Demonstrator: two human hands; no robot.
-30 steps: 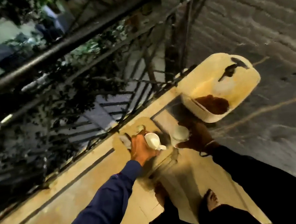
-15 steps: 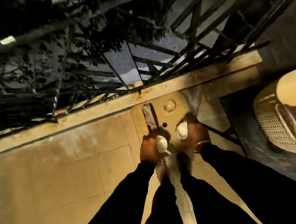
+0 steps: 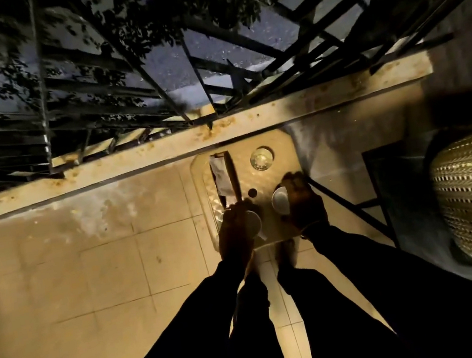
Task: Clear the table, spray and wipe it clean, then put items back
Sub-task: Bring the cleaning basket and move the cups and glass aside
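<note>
Both hands, left (image 3: 237, 231) and right (image 3: 302, 202), each grip a white cup over the glass table (image 3: 280, 147)

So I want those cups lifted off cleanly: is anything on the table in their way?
Nothing visible: the left hand and right hand each already grip a white cup. The clear glass stands farther back.

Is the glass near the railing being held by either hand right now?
No. The glass stands alone on the tray, while the left hand and right hand each hold a white cup nearer the person.
</note>
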